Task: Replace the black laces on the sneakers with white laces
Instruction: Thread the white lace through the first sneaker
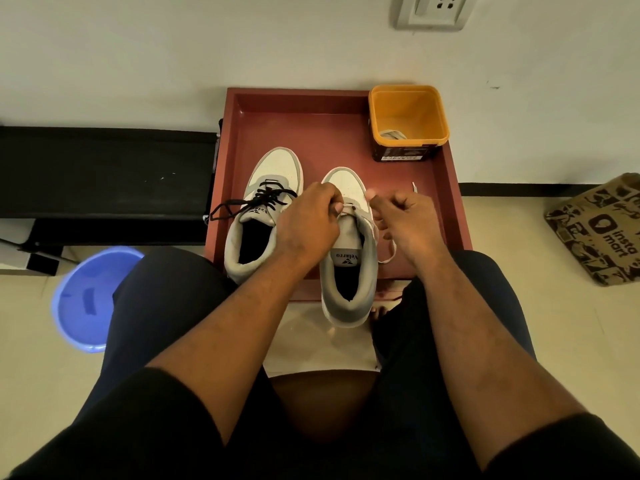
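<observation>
Floor (485, 271): pale beige tile, glossy. Wall (207, 46) off-white, black skirting strip along its base on the right. Wall socket plate (433, 10) at top of view. Low black bench (104, 171) on the left against the wall.

Red-brown tray (311, 133) sits on the floor, far edge at the wall, raised rim all round. Person seated in front of it, dark shorts, knees either side of the tray's near edge.

Containers:
- Orange tub (408, 116), tray's far right corner, dark label on its lower wall, open top. Inside: a bunched pale lace or cloth at the bottom, can't tell which.
- Blue plastic basin (83, 299) on floor, left of the left knee, partly hidden by the leg. Contents not clear.
- Brown printed paper bag (599, 230) on floor, far right, lying beside the skirting.

Task items:
- Left sneaker (263, 202), white/grey, on tray, toe toward the wall. Black lace (256, 200) in its lower eyelets, loose ends trailing left over the tray rim.
- Right sneaker (349, 251), white/grey, heel hanging off the tray's near edge, no black lace visible on it.
- White lace (389, 251): loop lying on tray just right of the right sneaker, one tip (414, 187) further back on the tray.

Hands:
- Left hand (308, 223) over the right sneaker's tongue, fingers clenched, pinching white lace at the eyelets.
- Right hand (401, 223) just right of that shoe, fingers curled, thumb + forefinger pinching the white lace end.
</observation>
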`<state>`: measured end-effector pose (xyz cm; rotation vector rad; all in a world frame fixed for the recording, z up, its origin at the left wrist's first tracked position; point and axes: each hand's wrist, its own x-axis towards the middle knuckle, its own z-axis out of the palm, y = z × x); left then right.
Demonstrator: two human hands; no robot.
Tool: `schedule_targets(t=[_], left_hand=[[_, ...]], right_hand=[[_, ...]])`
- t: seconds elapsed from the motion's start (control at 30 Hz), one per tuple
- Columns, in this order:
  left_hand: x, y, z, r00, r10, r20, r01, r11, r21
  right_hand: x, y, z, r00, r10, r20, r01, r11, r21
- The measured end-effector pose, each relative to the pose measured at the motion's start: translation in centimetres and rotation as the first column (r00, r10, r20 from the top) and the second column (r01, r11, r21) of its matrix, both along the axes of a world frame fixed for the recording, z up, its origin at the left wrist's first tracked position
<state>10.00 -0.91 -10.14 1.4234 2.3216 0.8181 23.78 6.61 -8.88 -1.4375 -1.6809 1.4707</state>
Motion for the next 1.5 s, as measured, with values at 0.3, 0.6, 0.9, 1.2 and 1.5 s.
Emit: schedule_targets(t=[0.3, 0.6, 0.9, 1.2, 1.5], left_hand=[[2.9, 0.0, -2.4, 0.995, 0.024, -0.096, -0.039, 0.987, -0.158], [3.4, 0.7, -2.6, 0.985, -0.021, -0.173, -0.021, 0.97, -0.24], [3.6, 0.9, -2.3, 0.983, -0.034, -0.182, -0.019, 0.959, -0.281], [3.9, 1.2, -2.4, 0.982, -0.04, -0.182, -0.013, 0.959, -0.284], [3.8, 1.6, -2.7, 0.995, -0.022, -0.098, -0.008, 0.955, -0.296]], right_hand=[[-0.1, -0.2, -1.2, 0.975, 0.021, 0.223, -0.005, 0.998, -0.07], [0.1, 0.1, -1.5, 0.997, -0.031, 0.067, 0.05, 0.952, -0.301], [0.0, -0.1, -1.0, 1.0, -0.024, 0.006, 0.024, 0.943, -0.333], [0.0, -0.2, -1.0, 1.0, -0.011, 0.011, 0.014, 0.944, -0.329], [0.0, 0.0, -1.1, 1.0, 0.02, 0.016, -0.013, 0.933, -0.359]])
